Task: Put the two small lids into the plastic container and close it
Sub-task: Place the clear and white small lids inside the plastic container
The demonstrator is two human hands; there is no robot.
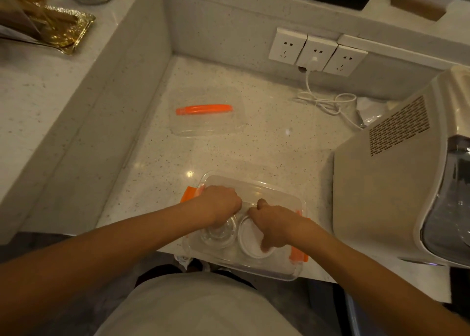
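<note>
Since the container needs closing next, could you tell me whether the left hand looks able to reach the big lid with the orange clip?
Probably yes: the counter between the left hand and the big lid looks bare, though the hand first has to let go of its small lid.

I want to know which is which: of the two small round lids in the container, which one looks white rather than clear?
The small lid under the right hand looks white and opaque. The other lid, under the left hand, is see-through.

Tabletop (pixel 254 142): off-white, fine dark speckle. Plastic container (pixel 256 190): clear, orange latches. Container lid (pixel 206 122): clear, orange strip. Small lids: one clear (pixel 218 235), one whitish (pixel 250 236). Sockets (pixel 318 52) and cable (pixel 328 101): white. Appliance (pixel 381 183): cream. Tray (pixel 68 30): gold.
</note>
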